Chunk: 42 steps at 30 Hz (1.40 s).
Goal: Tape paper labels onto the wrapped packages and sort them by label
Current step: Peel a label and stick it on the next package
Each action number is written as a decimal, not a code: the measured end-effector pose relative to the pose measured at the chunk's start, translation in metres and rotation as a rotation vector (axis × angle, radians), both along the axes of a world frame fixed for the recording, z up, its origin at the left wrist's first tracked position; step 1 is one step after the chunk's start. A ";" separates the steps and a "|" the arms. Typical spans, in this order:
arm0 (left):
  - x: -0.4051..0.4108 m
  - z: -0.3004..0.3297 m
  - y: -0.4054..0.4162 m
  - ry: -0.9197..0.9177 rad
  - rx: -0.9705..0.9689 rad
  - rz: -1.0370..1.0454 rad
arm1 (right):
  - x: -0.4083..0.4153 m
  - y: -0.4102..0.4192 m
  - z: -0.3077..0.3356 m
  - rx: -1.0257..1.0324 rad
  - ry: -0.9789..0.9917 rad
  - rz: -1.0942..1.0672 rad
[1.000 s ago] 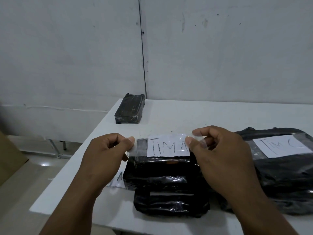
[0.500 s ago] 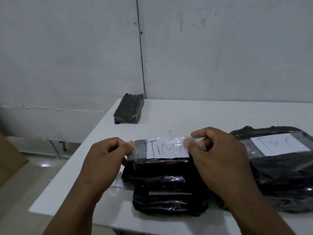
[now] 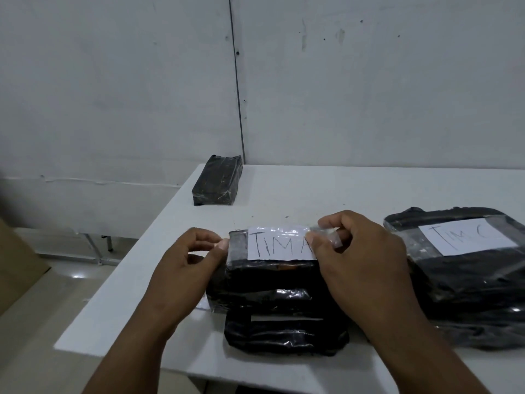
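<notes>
My right hand (image 3: pixel 360 260) pinches the right end of a clear tape strip (image 3: pixel 326 237) between thumb and forefinger, and my left hand (image 3: pixel 190 260) pinches its left end, thumb tip against the package edge; both grips are closed tight on the film. The strip runs across the paper label (image 3: pixel 279 243) reading "TIM A", which lies on the top package (image 3: pixel 264 277) of a small stack at six o'clock on the table (image 3: pixel 326 189). I judge the tape flimsy and sticky, best held only by its ends and kept taut; the paper is light and would crease easily, and the glossy black wrap looks slippery. At three o'clock lies a larger package (image 3: pixel 466 282) already labelled "TIM C"; at eleven o'clock, well apart, sits an unlabelled package (image 3: pixel 217 180). No bins or trays are visible; packages simply lie in groups.
</notes>
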<state>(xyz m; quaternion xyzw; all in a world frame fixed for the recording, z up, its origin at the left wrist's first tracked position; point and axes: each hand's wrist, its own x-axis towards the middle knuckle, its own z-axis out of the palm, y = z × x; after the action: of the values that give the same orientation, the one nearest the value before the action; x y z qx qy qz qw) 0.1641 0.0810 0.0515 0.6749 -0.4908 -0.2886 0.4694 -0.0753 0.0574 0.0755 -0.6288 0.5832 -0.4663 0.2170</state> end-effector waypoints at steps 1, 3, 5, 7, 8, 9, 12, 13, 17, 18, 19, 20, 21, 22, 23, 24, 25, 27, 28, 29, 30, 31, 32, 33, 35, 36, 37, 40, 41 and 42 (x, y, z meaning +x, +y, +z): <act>0.001 -0.001 0.000 -0.031 0.003 0.043 | 0.000 0.000 0.000 -0.002 0.001 0.001; 0.000 0.000 0.003 -0.154 -0.087 0.154 | -0.001 0.000 0.001 -0.010 0.005 0.004; -0.008 0.011 0.008 -0.280 -0.278 0.184 | -0.001 0.000 0.001 -0.018 0.011 0.008; -0.024 0.023 0.010 -0.422 -0.418 0.077 | -0.001 0.000 0.001 -0.020 0.019 0.010; -0.034 0.027 0.008 -0.510 -0.429 -0.007 | -0.001 0.000 0.001 -0.020 0.026 0.009; -0.044 0.028 0.006 -0.598 -0.386 -0.097 | -0.001 0.000 0.001 -0.021 0.035 0.009; -0.064 0.025 -0.003 -0.864 -0.153 -0.236 | -0.001 0.000 0.003 -0.026 0.046 0.007; -0.065 0.023 -0.005 -0.910 -0.117 -0.239 | -0.001 0.000 0.004 -0.029 0.039 0.003; -0.060 0.018 -0.007 -0.951 -0.113 -0.219 | -0.001 0.001 0.005 -0.053 0.005 -0.038; -0.060 0.017 -0.005 -0.974 -0.116 -0.216 | -0.001 0.002 0.004 -0.063 0.005 -0.048; -0.061 0.016 -0.004 -0.988 -0.115 -0.215 | 0.000 0.003 0.004 -0.076 0.004 -0.057; -0.061 0.016 -0.003 -0.993 -0.113 -0.218 | 0.000 0.004 0.003 -0.088 -0.002 -0.065; -0.062 0.015 -0.002 -0.991 -0.110 -0.222 | 0.000 0.006 0.002 -0.099 -0.009 -0.071; -0.062 0.015 -0.002 -0.987 -0.112 -0.225 | 0.000 0.007 0.001 -0.110 -0.012 -0.077; -0.061 0.015 -0.002 -0.989 -0.114 -0.227 | 0.000 0.007 0.000 -0.122 -0.014 -0.085; -0.062 0.015 -0.002 -0.992 -0.114 -0.226 | 0.001 0.008 -0.001 -0.135 -0.019 -0.094; -0.062 0.014 -0.002 -0.994 -0.114 -0.225 | 0.001 0.009 -0.002 -0.147 -0.028 -0.101; -0.063 0.014 -0.001 -0.993 -0.114 -0.223 | 0.001 0.009 -0.005 -0.168 -0.040 -0.113; -0.063 0.014 -0.001 -0.996 -0.117 -0.221 | 0.001 0.009 -0.006 -0.176 -0.044 -0.121; -0.063 0.015 -0.001 -1.006 -0.120 -0.219 | -0.001 0.008 -0.007 -0.186 -0.048 -0.132; -0.063 0.015 -0.001 -1.018 -0.121 -0.221 | -0.003 0.007 -0.007 -0.201 -0.052 -0.143; -0.063 0.016 -0.001 -1.031 -0.120 -0.224 | -0.005 0.006 -0.008 -0.216 -0.053 -0.151; -0.063 0.016 -0.001 -1.044 -0.115 -0.226 | -0.006 0.005 -0.007 -0.228 -0.045 -0.156; -0.064 0.016 -0.001 -1.057 -0.108 -0.223 | -0.006 0.006 -0.007 -0.239 -0.028 -0.160; -0.064 0.017 -0.002 -1.076 -0.096 -0.207 | -0.002 0.009 -0.005 -0.295 0.020 -0.161; -0.064 0.017 -0.002 -1.079 -0.090 -0.198 | 0.001 0.012 -0.003 -0.341 0.045 -0.154; -0.064 0.017 -0.002 -1.078 -0.083 -0.193 | 0.005 0.014 -0.003 -0.389 0.075 -0.138; -0.064 0.017 -0.002 -1.060 -0.070 -0.187 | 0.016 0.018 -0.004 -0.365 0.216 -0.055; -0.064 0.017 -0.002 -1.053 -0.069 -0.184 | 0.018 0.019 -0.005 -0.283 0.278 -0.021; -0.065 0.017 -0.002 -1.046 -0.068 -0.180 | 0.019 0.019 -0.006 -0.203 0.338 0.006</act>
<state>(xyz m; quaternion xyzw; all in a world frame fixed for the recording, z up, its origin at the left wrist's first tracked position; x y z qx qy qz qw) 0.0994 0.0786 0.0687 0.6681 -0.7246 0.0635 0.1568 -0.0559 0.0766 0.0691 -0.7185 0.5595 -0.4098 0.0529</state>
